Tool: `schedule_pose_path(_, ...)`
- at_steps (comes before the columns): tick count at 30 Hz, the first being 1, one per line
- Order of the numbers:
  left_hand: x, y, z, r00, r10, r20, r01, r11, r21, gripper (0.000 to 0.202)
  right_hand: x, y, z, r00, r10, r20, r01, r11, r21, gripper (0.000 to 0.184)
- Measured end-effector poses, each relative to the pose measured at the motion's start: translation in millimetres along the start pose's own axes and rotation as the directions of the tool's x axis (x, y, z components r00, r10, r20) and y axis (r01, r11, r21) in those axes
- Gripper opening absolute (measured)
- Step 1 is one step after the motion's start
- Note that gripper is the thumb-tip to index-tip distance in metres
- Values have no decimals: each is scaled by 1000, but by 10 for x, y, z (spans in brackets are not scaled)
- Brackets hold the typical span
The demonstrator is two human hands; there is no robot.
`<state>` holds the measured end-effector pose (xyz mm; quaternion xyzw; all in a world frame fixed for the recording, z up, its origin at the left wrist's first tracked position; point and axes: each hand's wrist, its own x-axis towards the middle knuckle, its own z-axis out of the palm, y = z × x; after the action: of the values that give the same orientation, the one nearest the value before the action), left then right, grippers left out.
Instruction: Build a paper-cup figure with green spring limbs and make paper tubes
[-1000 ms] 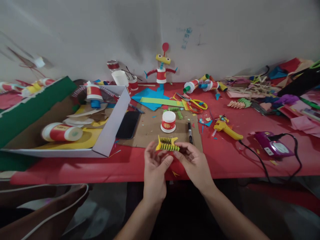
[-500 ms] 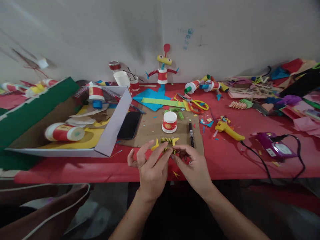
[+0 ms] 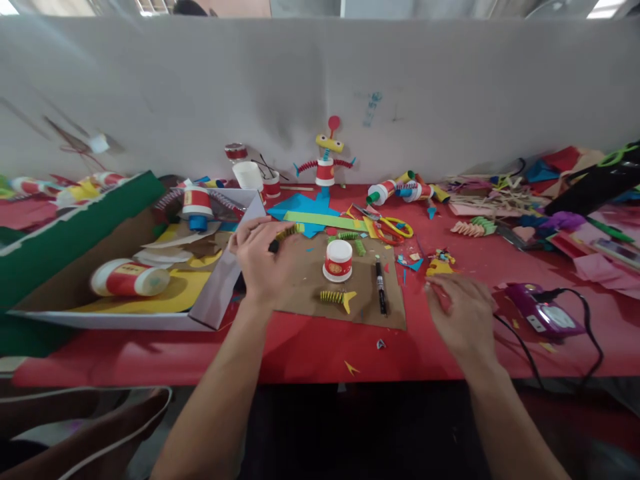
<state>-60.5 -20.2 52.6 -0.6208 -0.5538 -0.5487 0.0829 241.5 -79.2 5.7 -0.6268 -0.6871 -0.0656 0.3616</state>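
Note:
My left hand (image 3: 260,257) is raised over the left edge of the brown cardboard mat (image 3: 310,267), beside the white box wall. Its fingers pinch a small yellow-and-black coiled paper spring (image 3: 286,233). A second paper spring with a yellow tip (image 3: 337,297) lies on the mat in front of an upturned red-and-white paper cup (image 3: 339,259). My right hand (image 3: 460,310) is out to the right, blurred by motion, lying over the handle of the yellow glue gun (image 3: 440,267). Its grip is unclear.
A black marker (image 3: 380,287) lies right of the cup. Yellow-handled scissors (image 3: 395,227) and coloured paper sheets lie behind it, and a paper-cup robot figure (image 3: 325,160) stands at the wall. A white box (image 3: 220,287) of cups sits left; a purple corded device (image 3: 543,307) right.
Both hands left the table's front edge and parted. One spring now lies on the mat; the left hand carried the other up-left. The right hand swept right to the glue gun.

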Motion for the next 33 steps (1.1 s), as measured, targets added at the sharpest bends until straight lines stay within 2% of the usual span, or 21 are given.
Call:
schedule_pose_path(3, 171, -115, 206, 993, -117, 15, 118, 988, -99, 13, 37, 82, 6, 1000, -24, 12, 25, 1000, -15, 23)
schedule_pose_path(6, 215, -233, 335, 967, -254, 21, 252, 940, -231, 17, 38, -1, 45, 996, -52, 68, 47, 996, 72, 22)
schedule_pose_path(10, 153, -340, 349, 950, -309, 53, 313, 924, -220, 18, 123, -231, 159, 982, -41, 185, 5, 981, 195, 22)
schedule_pose_path(12, 118, -355, 329, 948, -305, 91, 318, 924, -212, 18, 239, -382, 255, 964, -64, 259, -10, 961, 275, 29)
schedule_pose_path(15, 86, -341, 317, 965, -224, 137, 248, 948, -201, 16, 466, -627, 450, 929, -128, 348, -7, 932, 361, 55)
schedule_pose_path(18, 68, -309, 331, 970, -126, 206, 159, 975, -155, 13, 649, -815, 671, 881, -158, 446, -18, 931, 364, 74)
schedule_pose_path(21, 50, -281, 347, 950, -100, 295, 132, 987, -90, 12, 720, -855, 852, 852, -144, 504, -58, 930, 363, 67)
schedule_pose_path(23, 30, -266, 354, 929, -86, 360, 111, 993, -50, 11, 718, -793, 932, 871, -121, 476, -99, 906, 412, 57)
schedule_pose_path(26, -9, -232, 358, 903, -25, 429, 24, 1000, 9, 11, 698, -633, 988, 909, -110, 403, -145, 821, 552, 57)
schedule_pose_path(30, -49, -164, 354, 867, 40, 497, -81, 995, 62, 14, 701, -480, 987, 887, -170, 429, -195, 704, 683, 56)
schedule_pose_path(33, -55, -137, 351, 862, 52, 505, -108, 991, 83, 17, 713, -478, 969, 887, -185, 423, -158, 740, 654, 56)
